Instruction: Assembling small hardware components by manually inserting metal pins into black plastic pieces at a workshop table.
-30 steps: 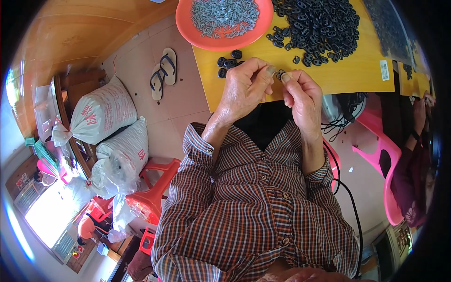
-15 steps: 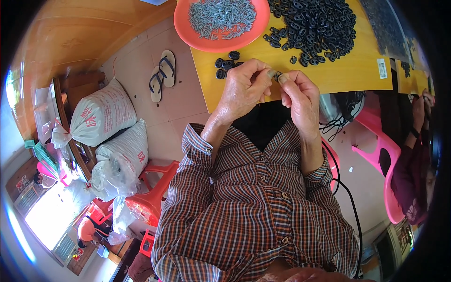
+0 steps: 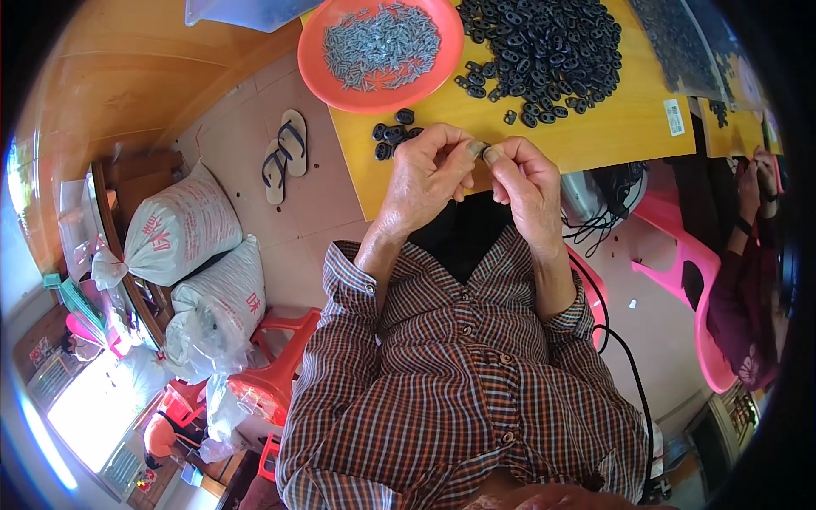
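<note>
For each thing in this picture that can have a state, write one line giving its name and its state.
left hand: fingertips pinched on a small part
right hand: fingertips pinched on the same small part
small part: held between both hands above the table edge
orange bowl: filled with grey metal pieces
black pieces: heaped loose on the yellow table
sandals: lying on the floor

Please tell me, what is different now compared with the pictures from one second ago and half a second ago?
Almost nothing. The left hand and right hand remain pinched together on a small part at the yellow table edge, fingers barely shifted. The orange bowl, black pieces and small black cluster stayed put.
</note>
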The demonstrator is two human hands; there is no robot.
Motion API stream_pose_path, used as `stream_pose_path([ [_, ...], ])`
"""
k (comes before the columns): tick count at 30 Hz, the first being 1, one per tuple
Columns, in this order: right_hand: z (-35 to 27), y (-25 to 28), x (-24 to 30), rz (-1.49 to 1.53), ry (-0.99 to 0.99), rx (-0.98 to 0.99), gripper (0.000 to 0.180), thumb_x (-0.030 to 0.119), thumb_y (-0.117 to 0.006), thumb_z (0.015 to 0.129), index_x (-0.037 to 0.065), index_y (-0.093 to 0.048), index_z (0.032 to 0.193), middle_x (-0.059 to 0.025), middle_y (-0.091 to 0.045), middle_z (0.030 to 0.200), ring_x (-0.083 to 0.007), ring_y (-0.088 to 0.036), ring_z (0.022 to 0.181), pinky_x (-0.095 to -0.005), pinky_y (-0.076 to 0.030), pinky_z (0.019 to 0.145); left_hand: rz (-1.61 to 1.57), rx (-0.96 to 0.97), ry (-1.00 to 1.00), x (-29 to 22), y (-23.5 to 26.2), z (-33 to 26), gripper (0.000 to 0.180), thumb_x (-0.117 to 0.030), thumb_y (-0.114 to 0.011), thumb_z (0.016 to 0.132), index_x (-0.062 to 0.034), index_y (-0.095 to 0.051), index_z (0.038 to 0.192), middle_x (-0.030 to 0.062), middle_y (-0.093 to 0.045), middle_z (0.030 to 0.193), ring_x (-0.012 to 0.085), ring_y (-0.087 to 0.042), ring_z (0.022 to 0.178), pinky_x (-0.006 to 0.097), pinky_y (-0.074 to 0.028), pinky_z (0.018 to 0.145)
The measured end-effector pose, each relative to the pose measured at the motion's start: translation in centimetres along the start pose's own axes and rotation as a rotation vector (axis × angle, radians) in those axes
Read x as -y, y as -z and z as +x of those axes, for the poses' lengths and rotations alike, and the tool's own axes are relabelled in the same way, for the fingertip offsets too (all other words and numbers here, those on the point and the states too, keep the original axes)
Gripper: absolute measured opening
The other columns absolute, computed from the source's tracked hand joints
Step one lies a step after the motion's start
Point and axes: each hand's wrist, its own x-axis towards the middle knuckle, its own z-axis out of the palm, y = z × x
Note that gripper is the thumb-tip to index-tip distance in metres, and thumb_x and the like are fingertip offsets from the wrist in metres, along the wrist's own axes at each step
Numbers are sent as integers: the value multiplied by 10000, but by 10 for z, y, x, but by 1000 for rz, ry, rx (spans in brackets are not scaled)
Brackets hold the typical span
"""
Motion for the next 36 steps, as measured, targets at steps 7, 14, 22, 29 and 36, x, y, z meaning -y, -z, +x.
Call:
stream_pose_path([
  [7,-3,-4,0,15,25,-27,169,184,-584,928,24,-593,875,36,-515,648,-25,-462,541,-171,-364,498,44,-45,32,2,-2,1,198,-148,-599,919,51,-596,927,35,-579,618,59,-532,500,204,-429,434],
  [14,-3,0,-3,-14,62,-42,160,163,-584,922,9,-589,879,33,-532,679,-29,-466,545,-176,-375,498,53,-8,27,2,-7,2,186,-141,-579,931,44,-597,922,24,-576,631,52,-518,508,198,-422,441],
  [22,-2,9,0,3,44,-60,151,139,-600,905,-8,-586,873,15,-542,681,-36,-467,541,-181,-371,484,78,21,-31,2,-9,9,168,-123,-572,941,39,-606,912,11,-580,693,42,-519,534,189,-431,464],
  [29,-2,12,0,13,104,-181,158,162,-604,916,20,-584,848,34,-511,654,-32,-453,526,-180,-342,474,810,-266,-649,2,-11,37,129,-40,-629,821,-7,-627,946,143,-561,784,278,-611,649,365,-490,556],
  [36,-1,14,-1,33,139,-201,153,153,-602,916,14,-583,856,28,-514,664,-34,-457,532,-177,-343,481,1173,-271,-552,2,-22,49,125,-41,-638,766,-9,-572,867,149,-505,841,316,-599,770,390,-513,561],
])
